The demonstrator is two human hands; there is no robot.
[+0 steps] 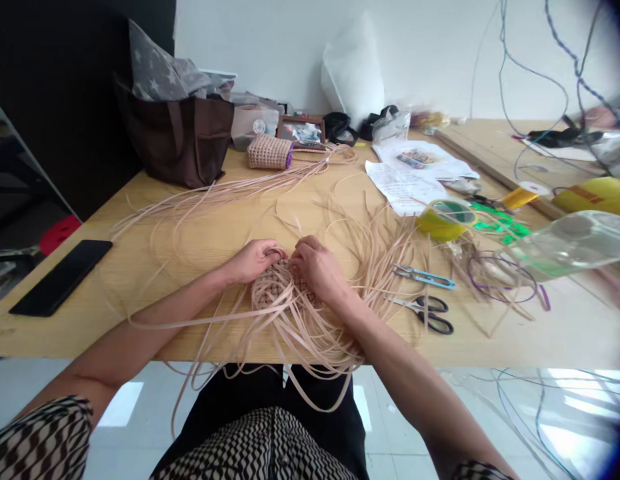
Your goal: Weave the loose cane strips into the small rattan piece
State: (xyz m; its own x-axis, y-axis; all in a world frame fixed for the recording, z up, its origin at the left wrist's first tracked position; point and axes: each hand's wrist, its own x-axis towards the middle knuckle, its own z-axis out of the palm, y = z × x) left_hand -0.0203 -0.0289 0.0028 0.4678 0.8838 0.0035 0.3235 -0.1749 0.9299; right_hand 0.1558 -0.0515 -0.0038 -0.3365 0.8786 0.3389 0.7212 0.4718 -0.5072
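Observation:
A beige woven piece [273,285] with many long loose strips lies near the table's front edge. My left hand [256,260] pinches its far left rim, fingers curled round a strip there. Against the upper right side of the weave, my right hand [317,265] is closed, and its fingertips almost meet those of the left. What exactly the right fingers pinch is hidden behind the hand. Loose beige strips [315,340] spill over the near edge towards my lap, and more strips [385,253] fan out to the right.
Blue thread snips [425,277] and black-handled scissors [433,313] lie right of the strips. Yellow tape [443,220], papers [397,187] and a clear plastic bottle [580,243] sit farther right. A black phone [63,277] is at left; a finished-looking woven pouch [269,152] and brown bag [180,137] stand behind.

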